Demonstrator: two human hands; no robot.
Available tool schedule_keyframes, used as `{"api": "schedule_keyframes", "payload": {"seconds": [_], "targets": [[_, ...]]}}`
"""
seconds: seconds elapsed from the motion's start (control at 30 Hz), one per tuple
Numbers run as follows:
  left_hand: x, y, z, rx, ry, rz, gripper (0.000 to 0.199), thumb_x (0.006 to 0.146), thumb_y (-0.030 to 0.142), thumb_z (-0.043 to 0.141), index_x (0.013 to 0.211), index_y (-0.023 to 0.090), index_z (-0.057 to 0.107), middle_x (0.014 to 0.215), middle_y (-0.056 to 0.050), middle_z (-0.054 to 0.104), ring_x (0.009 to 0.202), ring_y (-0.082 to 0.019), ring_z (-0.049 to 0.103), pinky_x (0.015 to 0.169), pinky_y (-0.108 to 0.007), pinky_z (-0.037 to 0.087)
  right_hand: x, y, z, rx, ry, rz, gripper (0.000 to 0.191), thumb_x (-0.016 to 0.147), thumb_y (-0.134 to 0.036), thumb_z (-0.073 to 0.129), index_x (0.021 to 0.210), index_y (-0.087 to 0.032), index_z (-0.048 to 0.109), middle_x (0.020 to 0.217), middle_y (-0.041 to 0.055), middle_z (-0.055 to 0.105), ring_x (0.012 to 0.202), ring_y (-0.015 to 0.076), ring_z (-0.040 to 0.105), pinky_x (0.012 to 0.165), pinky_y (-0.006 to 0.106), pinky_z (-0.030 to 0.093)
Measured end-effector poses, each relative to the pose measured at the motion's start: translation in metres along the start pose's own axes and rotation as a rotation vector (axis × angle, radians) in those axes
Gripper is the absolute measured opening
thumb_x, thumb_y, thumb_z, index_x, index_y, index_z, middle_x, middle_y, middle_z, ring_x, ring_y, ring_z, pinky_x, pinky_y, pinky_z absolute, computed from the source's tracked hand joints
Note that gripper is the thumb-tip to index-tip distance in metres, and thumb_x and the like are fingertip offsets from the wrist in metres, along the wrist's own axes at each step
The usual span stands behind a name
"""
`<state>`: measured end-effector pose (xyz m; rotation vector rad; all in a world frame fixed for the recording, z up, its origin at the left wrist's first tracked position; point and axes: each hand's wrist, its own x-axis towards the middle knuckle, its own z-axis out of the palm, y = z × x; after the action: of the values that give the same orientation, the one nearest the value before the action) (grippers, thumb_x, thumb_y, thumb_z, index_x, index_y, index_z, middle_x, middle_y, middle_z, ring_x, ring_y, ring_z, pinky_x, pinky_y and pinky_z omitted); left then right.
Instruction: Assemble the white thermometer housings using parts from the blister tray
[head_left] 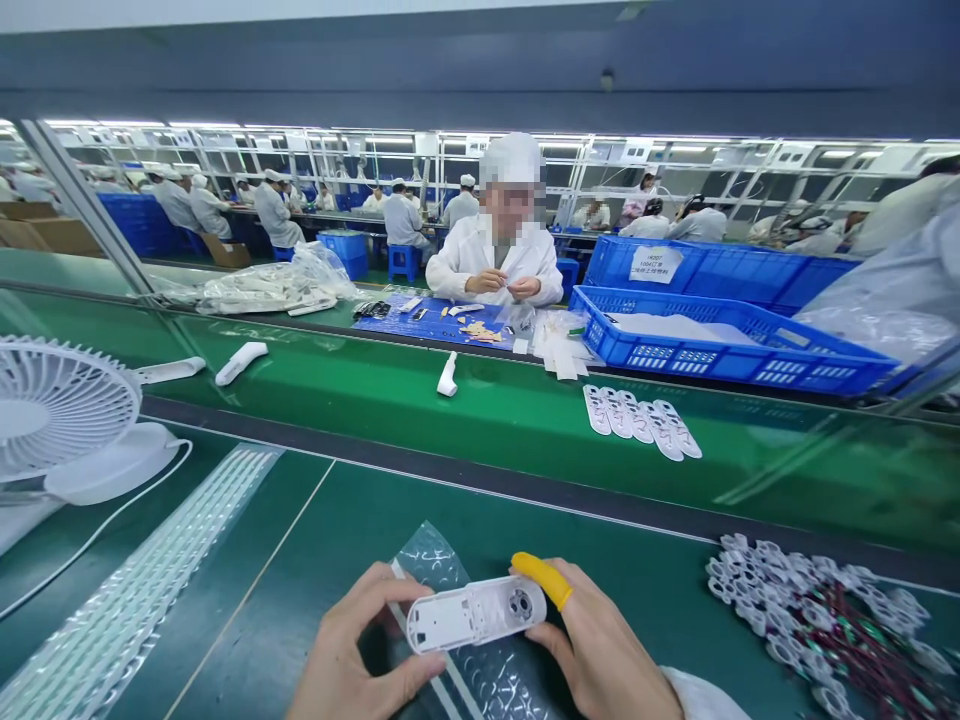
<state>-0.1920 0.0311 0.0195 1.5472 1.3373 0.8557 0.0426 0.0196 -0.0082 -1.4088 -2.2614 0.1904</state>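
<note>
Between both hands I hold a white oblong plastic casing [465,618], its inner side facing up, with a round dark-holed part at its right end. My left hand [375,640] grips the left end between thumb and fingers. At the right end, my right hand [585,640] pinches the casing; a yellow finger cot covers one finger. Beneath the casing, a clear plastic sheet with round bubble shapes [431,555] lies on the green bench. To the right sits a pile of white ring-shaped parts with dark red wires [832,620].
A white fan [112,465] stands at left beside clear strips [150,580]. On the green conveyor [360,390] lie several white casings and flat white printed pieces [637,422]. A co-worker [499,240] sits opposite, near a blue crate [720,350].
</note>
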Motion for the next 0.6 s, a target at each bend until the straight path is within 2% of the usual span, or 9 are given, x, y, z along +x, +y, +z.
{"api": "schedule_keyframes", "payload": {"seconds": [0.17,0.4,0.6], "targets": [[-0.002,0.004,0.002,-0.05,0.015,-0.003,0.016,0.062,0.03,0.072,0.077,0.028,0.068,0.075,0.002,0.06,0.069,-0.018,0.054,0.061,-0.022,0.038,-0.002,-0.001,-0.002,0.031,-0.011,0.004,0.034,0.079,-0.011,0.047,0.113,-0.017,0.046,0.098,0.0101,0.062,0.087,0.0225,0.06,0.073,0.035,0.054],[-0.003,0.003,0.002,-0.012,-0.016,0.036,0.016,0.062,0.026,0.071,0.077,0.027,0.067,0.075,0.001,0.06,0.07,-0.019,0.054,0.062,-0.024,0.039,-0.004,-0.001,-0.001,0.105,0.072,-0.026,0.031,0.081,-0.011,0.043,0.111,-0.02,0.045,0.097,0.0072,0.062,0.088,0.0186,0.06,0.073,0.031,0.053],[-0.002,-0.005,0.002,-0.073,0.025,0.013,0.021,0.06,0.028,0.074,0.08,0.028,0.07,0.078,-0.001,0.061,0.073,-0.02,0.056,0.064,-0.023,0.042,-0.015,-0.004,0.001,0.138,0.098,0.133,0.037,0.078,-0.017,0.053,0.112,-0.028,0.044,0.102,0.0023,0.062,0.094,0.0179,0.06,0.076,0.029,0.053]]}}
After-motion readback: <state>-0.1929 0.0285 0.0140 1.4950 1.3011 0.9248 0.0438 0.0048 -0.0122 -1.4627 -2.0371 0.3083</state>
